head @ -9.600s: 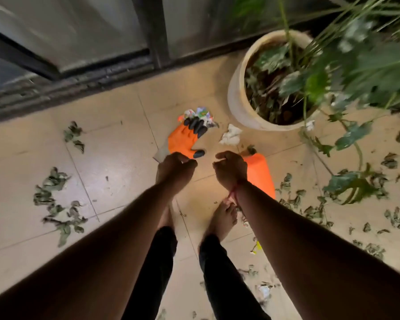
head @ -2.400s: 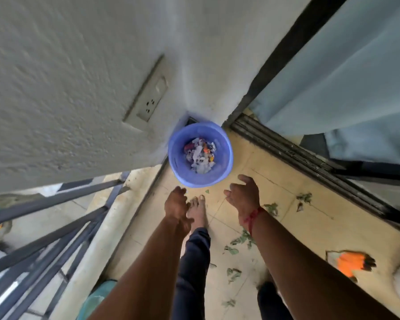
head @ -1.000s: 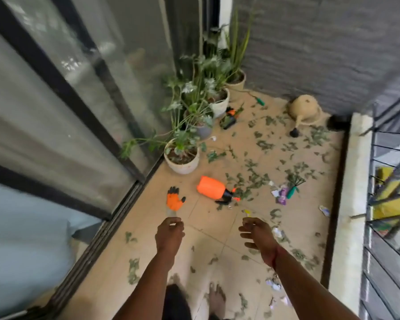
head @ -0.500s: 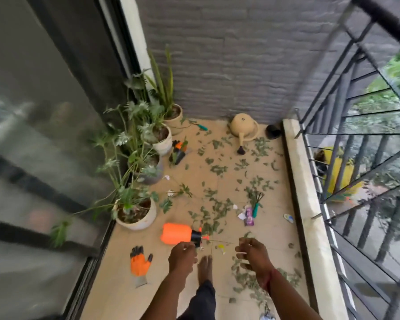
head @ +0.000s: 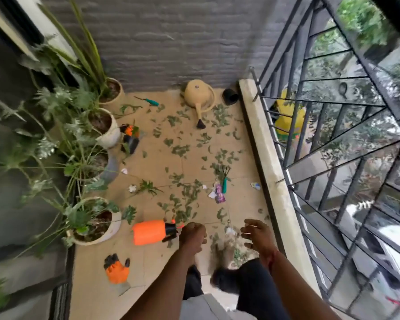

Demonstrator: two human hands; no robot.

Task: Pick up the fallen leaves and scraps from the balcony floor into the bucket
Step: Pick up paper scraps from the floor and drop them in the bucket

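Dozens of fallen leaves (head: 185, 199) lie over the balcony floor (head: 153, 273). They are thickest down the middle and toward the far wall edge around the watering can (head: 200, 97), with another clump close under the hands. Scraps (head: 218, 195) of paper and wrapper sit among them toward the railing edge, just beside a teal-handled hand rake (head: 225, 182). The bucket is not in view, so the job looks far from done, with a fresh pick-up about to begin.

The left hand (head: 192, 236) is curled into a fist just beside the nozzle of the orange spray bottle (head: 149, 232). It shows only its back, so I cannot tell whether it holds anything. The right hand (head: 258, 234) hangs with fingers spread and lightly bent, holding nothing, above the near clump.

With the bucket out of sight, each handful must be carried to it, and dry, curled leaves are likely to slip from a loose grip and scatter on the way. The small scraps near the kerb (head: 270, 172) look light, and a sweeping grab could flick them out through the railing (head: 333, 135). A careless reach into the pile by the rake risks catching its tines. Foliage from the potted plants (head: 97, 229) along the door edge droops over the floor, and a hasty grab there could tear it or tip a pot.
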